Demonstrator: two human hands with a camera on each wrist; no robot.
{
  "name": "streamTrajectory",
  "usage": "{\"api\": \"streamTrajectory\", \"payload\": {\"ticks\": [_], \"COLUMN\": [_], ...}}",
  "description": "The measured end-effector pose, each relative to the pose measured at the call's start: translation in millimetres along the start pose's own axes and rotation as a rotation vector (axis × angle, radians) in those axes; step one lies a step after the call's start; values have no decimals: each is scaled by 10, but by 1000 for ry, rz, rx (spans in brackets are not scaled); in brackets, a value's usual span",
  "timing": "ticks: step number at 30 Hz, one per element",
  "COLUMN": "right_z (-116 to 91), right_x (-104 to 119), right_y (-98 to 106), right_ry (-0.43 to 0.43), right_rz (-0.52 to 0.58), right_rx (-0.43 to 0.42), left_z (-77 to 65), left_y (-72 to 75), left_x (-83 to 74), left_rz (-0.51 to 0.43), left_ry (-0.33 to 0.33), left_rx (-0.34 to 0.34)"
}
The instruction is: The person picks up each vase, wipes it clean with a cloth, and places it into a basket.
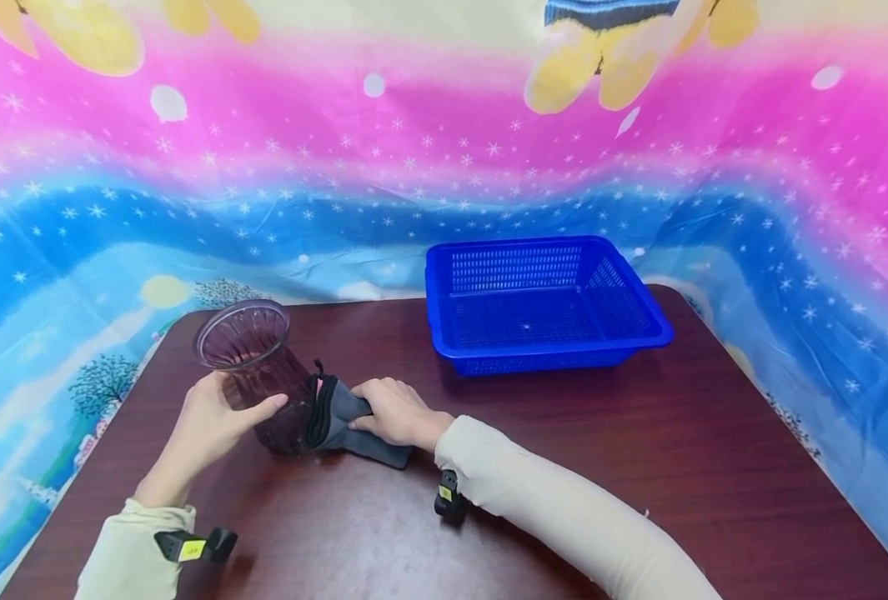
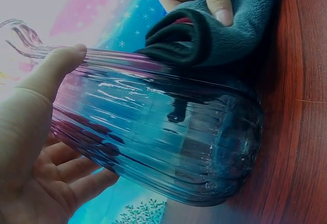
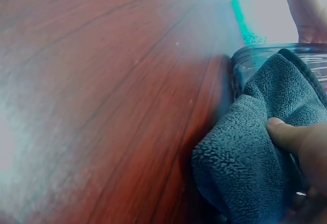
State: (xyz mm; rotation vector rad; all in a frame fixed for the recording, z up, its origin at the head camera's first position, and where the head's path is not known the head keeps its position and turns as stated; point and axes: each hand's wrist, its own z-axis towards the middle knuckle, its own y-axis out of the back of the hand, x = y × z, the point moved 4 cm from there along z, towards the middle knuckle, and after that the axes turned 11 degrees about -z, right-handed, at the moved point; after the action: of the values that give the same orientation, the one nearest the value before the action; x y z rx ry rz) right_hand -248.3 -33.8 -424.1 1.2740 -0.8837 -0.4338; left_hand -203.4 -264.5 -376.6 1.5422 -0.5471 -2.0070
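Observation:
A ribbed, purple-tinted glass vase [image 1: 273, 377] with a flared rim is at the left side of the table. My left hand [image 1: 209, 421] grips it below the rim, thumb on the near side and fingers round the other, as the left wrist view shows [image 2: 30, 132]. The vase's base is down at the tabletop; its rim leans left in the head view. My right hand [image 1: 398, 411] pinches a folded grey cloth [image 1: 346, 427] with dark edging. That cloth lies against the vase's right side, low on the body. Its fluffy pile shows in the right wrist view.
A blue plastic basket [image 1: 549, 343] with slotted walls stands at the back right of the brown wooden table [image 1: 564, 442]. A printed, colourful curtain [image 1: 413, 183] hangs behind and along both sides of the table. Each wrist carries a small black camera.

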Motion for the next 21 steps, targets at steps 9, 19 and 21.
{"api": "streamTrajectory", "payload": {"ticks": [9, 19, 21], "right_z": [47, 106, 114], "right_x": [36, 101, 114], "right_y": [68, 225, 256], "right_ry": [8, 8, 10], "right_rz": [54, 81, 85], "right_rx": [-31, -72, -76], "left_z": [11, 11, 12], "left_y": [3, 1, 0], "left_x": [16, 19, 20], "left_rz": [13, 7, 4], "left_ry": [-7, -3, 0], "left_rx": [-12, -12, -9]}}
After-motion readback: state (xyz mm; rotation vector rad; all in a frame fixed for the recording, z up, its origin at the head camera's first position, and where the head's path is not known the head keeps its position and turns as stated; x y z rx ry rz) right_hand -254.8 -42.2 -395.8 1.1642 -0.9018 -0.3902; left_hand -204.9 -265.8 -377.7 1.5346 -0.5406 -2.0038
